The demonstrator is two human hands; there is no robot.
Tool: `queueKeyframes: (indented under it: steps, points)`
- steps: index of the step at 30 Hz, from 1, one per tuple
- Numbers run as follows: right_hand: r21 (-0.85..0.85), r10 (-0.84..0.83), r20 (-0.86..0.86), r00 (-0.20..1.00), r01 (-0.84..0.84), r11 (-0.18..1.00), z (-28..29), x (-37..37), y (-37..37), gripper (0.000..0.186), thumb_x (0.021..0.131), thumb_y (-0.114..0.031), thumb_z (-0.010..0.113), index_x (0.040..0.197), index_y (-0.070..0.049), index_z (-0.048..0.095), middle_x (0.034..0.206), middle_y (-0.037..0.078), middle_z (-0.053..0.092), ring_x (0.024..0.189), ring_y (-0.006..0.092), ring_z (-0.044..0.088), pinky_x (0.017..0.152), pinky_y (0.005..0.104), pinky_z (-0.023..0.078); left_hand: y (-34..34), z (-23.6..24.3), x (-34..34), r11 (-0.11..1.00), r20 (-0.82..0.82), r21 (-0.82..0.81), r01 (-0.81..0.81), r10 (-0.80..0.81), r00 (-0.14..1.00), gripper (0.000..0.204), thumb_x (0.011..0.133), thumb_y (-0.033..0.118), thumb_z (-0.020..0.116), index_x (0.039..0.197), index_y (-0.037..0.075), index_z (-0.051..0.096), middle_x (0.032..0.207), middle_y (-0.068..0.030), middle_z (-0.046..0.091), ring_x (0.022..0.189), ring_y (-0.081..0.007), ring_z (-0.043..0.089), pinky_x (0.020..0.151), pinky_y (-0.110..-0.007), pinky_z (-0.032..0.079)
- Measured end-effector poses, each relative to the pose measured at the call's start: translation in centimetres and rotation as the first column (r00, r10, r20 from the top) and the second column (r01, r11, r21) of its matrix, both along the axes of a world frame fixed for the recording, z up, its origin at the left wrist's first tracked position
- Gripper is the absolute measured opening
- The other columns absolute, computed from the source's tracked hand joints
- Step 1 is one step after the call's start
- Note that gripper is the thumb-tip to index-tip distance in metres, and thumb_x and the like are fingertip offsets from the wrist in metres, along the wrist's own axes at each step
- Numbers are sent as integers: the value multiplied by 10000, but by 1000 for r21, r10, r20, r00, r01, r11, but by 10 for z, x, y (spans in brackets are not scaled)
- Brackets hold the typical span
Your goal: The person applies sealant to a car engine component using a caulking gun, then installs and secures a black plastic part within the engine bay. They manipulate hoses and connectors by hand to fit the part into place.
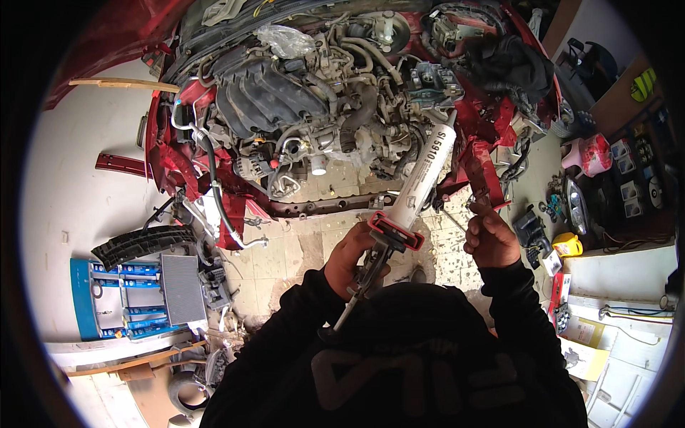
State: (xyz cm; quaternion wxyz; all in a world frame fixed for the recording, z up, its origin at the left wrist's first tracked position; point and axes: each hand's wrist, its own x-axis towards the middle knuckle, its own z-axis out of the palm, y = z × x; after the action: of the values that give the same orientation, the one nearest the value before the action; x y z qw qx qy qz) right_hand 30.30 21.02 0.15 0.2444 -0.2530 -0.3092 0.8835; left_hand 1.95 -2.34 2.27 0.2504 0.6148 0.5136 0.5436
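Left fingers [357, 239]: curled round the grip of the dispensing gun [376, 255]; whether they press its trigger, I cannot tell
Left hand [344, 262]: drawn in near the chest, likely because the gun's weight is easier to bear there
White cartridge [426, 175]: running out from the gun's red end frame [385, 223], slanted toward the car, so its tapered nozzle [452, 116] faces away from the body; whether the tip touches anything is unclear
Right fingers [486, 218]: bent inward, thumb near the index; whether they pinch something small, I cannot tell
Right hand [497, 240]: raised beside the gun but apart from it, as the grip seems to let one hand carry it
Engine [267, 93]: exposed behind the bare crossmember [328, 207], probably to give reach from the front
Finned panel [183, 289]: at the left, perhaps set aside to spare its fins
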Motion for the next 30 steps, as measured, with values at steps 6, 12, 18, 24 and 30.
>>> queueKeyframes:
  steps: [6,12,18,24,30]
  points:
    - [65,15,-39,999,-12,998,13,-2,-2,573,995,-330,716,1499,-81,604,970,19,608,799,173,575,729,372,480,0,-3,9,998,153,-53,36,-27,988,579,934,-9,747,1486,78,599,1437,-190,664,1292,-351,688,1064,-460,547]
    - [107,21,-80,997,-12,994,28,-6,-3,584,1008,-334,703,1512,-60,593,981,26,607,805,180,581,735,369,494,5,-10,28,971,761,168,169,-237,604,537,1052,318,806,1478,85,576,1434,-162,680,1421,-400,631,1175,-580,506]
    - [156,36,-93,995,-21,988,33,-9,-6,625,999,-348,711,1527,-40,581,989,33,607,812,184,588,725,373,502,9,-2,11,882,908,351,315,-402,114,575,1089,510,722,1519,178,537,1362,-125,688,1370,-427,646,1177,-595,491]
    - [192,58,-132,990,-32,981,41,-15,-5,650,1005,-311,720,1556,-9,556,997,48,606,818,184,594,727,365,513,4,-1,12,889,932,346,299,-362,-3,594,1089,552,700,1514,170,540,1345,-123,690,1319,-410,657,1142,-593,506]
    - [253,88,-217,972,-31,967,71,-28,-6,735,1000,-283,725,1631,14,493,1033,61,609,853,188,596,747,364,524,5,-5,0,864,905,330,380,-404,136,616,1080,553,710,1499,132,547,1310,-155,696,1303,-424,664,1128,-587,508]
